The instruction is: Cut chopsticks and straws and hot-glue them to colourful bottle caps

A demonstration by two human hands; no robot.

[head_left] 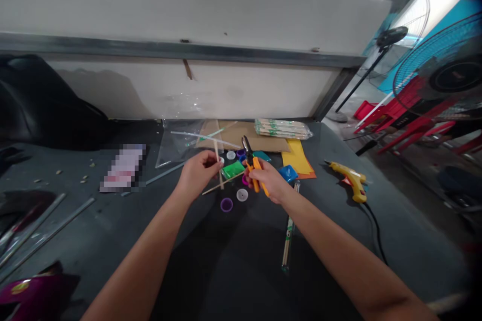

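Note:
My left hand (198, 174) pinches a thin wooden stick (217, 153) that stands nearly upright. My right hand (265, 181) grips orange-handled scissors (255, 173), their dark blades (246, 144) pointing up and away, close to the stick. A second wooden stick (222, 184) lies slanted under and between my hands. Below them are a purple bottle cap (226, 204) and a white bottle cap (242, 194). A green packet (232, 169) lies just beyond. Whether the scissors touch the stick is hidden.
Beyond my hands lie cardboard (241, 135), wrapped chopsticks (282, 129), yellow paper (296, 160) and a blue packet (288, 173). A yellow hot glue gun (348, 179) sits right, with its black cord. Metal rods (33, 230) lie left. Red chairs (406, 115) and fans (437, 62) stand beyond the table.

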